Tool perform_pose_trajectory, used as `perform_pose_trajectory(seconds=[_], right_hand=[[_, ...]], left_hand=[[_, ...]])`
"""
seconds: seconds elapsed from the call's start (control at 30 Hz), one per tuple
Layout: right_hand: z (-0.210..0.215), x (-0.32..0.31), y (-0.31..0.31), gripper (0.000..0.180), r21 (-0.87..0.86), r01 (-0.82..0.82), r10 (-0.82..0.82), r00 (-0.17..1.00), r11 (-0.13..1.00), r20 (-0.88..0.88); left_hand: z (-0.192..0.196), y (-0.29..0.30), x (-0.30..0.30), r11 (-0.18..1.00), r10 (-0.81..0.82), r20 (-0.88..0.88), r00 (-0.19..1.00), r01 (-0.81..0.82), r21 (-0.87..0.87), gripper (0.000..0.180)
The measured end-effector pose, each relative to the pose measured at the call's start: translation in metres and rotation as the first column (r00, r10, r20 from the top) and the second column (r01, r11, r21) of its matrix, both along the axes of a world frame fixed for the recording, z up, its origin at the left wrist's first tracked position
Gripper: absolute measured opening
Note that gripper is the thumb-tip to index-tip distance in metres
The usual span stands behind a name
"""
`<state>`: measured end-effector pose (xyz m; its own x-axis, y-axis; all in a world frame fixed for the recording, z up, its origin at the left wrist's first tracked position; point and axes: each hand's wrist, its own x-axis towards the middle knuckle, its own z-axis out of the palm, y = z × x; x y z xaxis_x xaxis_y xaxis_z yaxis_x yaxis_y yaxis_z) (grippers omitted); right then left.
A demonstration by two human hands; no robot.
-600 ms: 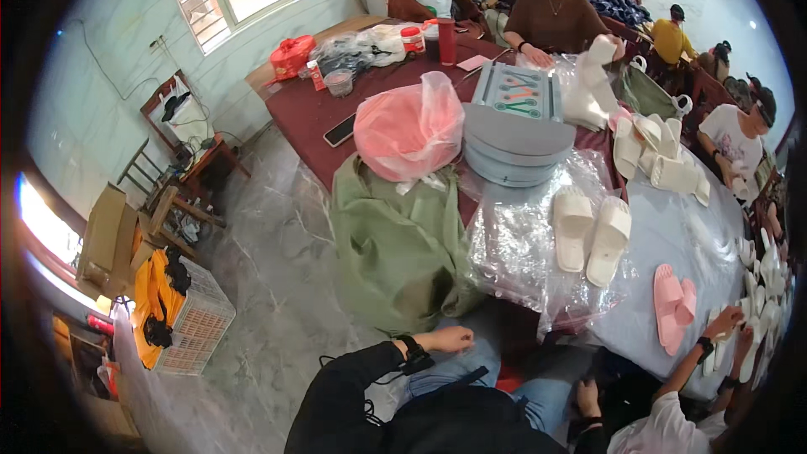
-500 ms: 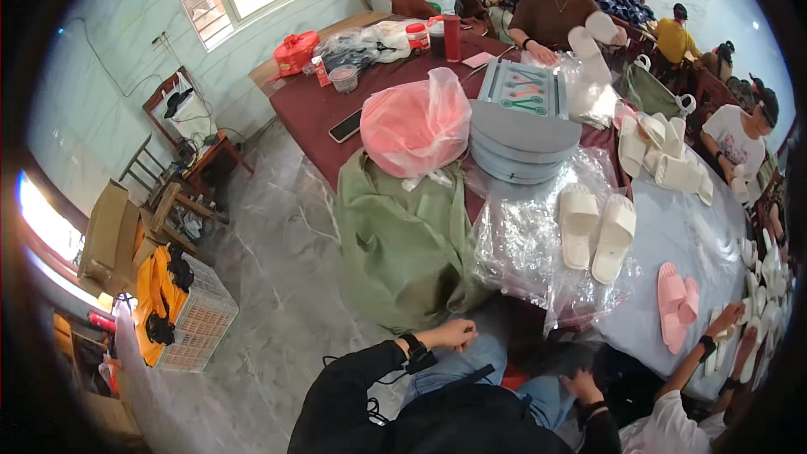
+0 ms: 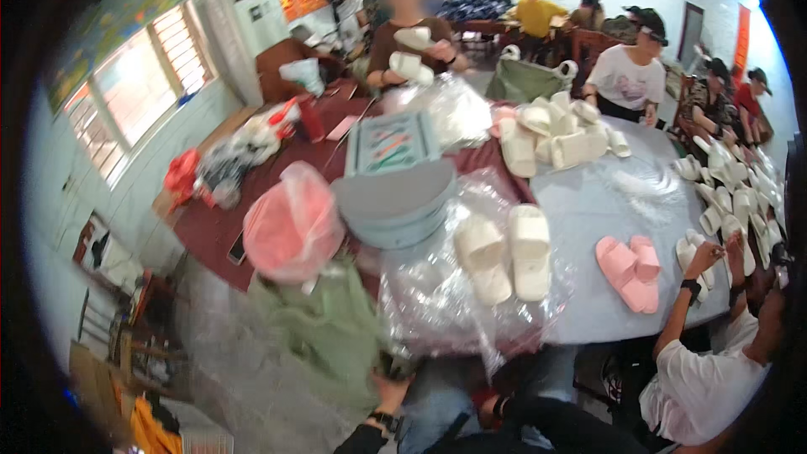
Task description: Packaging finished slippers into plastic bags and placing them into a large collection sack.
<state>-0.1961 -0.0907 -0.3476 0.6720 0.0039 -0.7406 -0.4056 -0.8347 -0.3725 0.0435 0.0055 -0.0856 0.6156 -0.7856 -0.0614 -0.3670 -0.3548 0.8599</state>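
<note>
Clear plastic wrap [image 3: 437, 303] under cream slippers [image 3: 504, 256] | my left hand [image 3: 391, 387] grips the green bag [image 3: 324, 332] at 6 o'clock, holding it up | right hand [image 3: 492, 403] grip: cannot tell

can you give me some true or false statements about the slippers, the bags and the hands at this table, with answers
1. A pair of white slippers lies on clear plastic. True.
2. The pink slippers sit on the dark red table. False: they lie on the grey table.
3. The left hand is at the lower edge of the green bag. True.
4. The right hand is holding a white slipper. False: no right hand shows clearly.
5. The grey basins are stacked on the floor. False: they are on the table.
</note>
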Motion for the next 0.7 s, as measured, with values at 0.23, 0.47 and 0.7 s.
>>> perform_pose_trajectory(seconds=[0.23, 0.47, 0.7], right_hand=[[0.118, 0.028, -0.199, 0.038, -0.102, 0.121, -0.121, 0.993, 0.987, 0.003], [0.197, 0.060, -0.301, 0.040, -0.103, 0.237, -0.227, 0.969, 0.966, 0.102], [0.259, 0.076, -0.336, 0.043, -0.140, 0.273, -0.250, 0.955, 0.952, 0.161]], left_hand=[[-0.063, -0.056, 0.024, 0.916, -0.319, 0.393, 0.863, 0.174, 0.361, 0.098], [-0.007, -0.158, 0.079, 0.920, -0.293, 0.239, 0.926, 0.205, 0.334, 0.092], [0.009, -0.165, 0.102, 0.948, -0.186, 0.037, 0.982, 0.170, 0.268, 0.085]])
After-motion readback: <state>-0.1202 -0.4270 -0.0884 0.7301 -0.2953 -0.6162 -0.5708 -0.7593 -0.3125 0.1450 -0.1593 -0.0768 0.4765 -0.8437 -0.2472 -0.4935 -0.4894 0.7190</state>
